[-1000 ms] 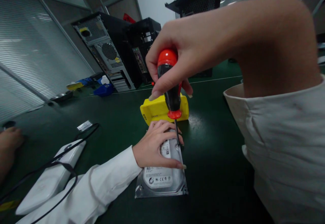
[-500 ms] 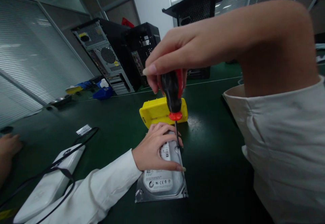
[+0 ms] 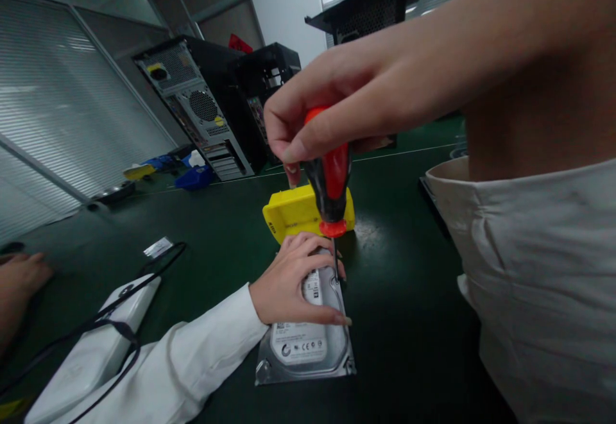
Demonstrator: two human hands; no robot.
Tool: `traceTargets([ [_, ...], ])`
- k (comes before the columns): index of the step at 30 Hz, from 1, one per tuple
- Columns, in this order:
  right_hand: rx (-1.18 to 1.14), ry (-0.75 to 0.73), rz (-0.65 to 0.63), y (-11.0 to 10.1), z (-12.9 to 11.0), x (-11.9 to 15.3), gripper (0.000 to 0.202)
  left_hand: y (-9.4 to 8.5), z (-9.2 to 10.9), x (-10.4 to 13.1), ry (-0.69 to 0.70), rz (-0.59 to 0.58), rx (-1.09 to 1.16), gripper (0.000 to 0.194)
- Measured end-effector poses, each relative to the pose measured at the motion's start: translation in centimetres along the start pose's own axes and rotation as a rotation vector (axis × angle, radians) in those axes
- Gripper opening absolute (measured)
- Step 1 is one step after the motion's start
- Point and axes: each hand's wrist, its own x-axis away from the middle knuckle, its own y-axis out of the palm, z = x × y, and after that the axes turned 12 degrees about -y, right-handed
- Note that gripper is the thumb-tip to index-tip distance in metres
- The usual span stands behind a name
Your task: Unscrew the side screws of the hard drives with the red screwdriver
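Note:
A silver hard drive (image 3: pixel 305 347) with a white label lies on the dark green table. My left hand (image 3: pixel 293 279) is wrapped over its upper part, thumb along the right edge and fingers over the far end. Above the drive, my right hand (image 3: pixel 332 103) grips a red and black screwdriver (image 3: pixel 332 183) by its handle. The screwdriver stands nearly upright, its shaft reaching down to the drive's right edge, near the left fingertips. Just beyond the drive is a yellow bin (image 3: pixel 293 212), partly covered by the screwdriver.
Computer cases (image 3: pixel 212 103) stand at the back. A blue bin (image 3: pixel 194 178) is beside them. At the left lie a white device (image 3: pixel 91 360) with a black cable and a small label (image 3: pixel 158 247). Another person's hand (image 3: pixel 24 276) is at the left edge.
My right hand has turned around the screwdriver handle, and its wrist and forearm have shifted. More red shows on the handle. My left hand and the drive look unchanged.

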Motion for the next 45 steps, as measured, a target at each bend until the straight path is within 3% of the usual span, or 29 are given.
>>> traceTargets([
  [3,-0.054,-0.093,-0.001,0.0,0.0,0.1,0.026,0.0,0.0,0.0,0.003,-0.012,-0.003,0.052],
  [10,0.027,-0.071,0.017,0.0,0.3,0.0,0.033,0.0,0.1,0.0,0.005,0.002,0.002,0.052],
  [18,0.177,0.091,-0.042,-0.2,0.8,0.3,0.063,0.1,-0.1,0.1,0.004,-0.009,-0.011,0.049],
  [22,0.125,0.235,-0.017,0.1,1.5,0.5,0.056,0.2,-0.2,0.2,0.000,0.004,-0.010,0.046],
  [35,0.022,-0.184,-0.075,-0.3,-0.5,0.2,0.029,0.1,-0.3,0.1,-0.007,0.028,0.022,0.056],
  [45,-0.202,-0.103,-0.047,0.4,1.3,0.4,0.035,0.1,0.4,0.3,0.002,0.015,0.010,0.053],
])
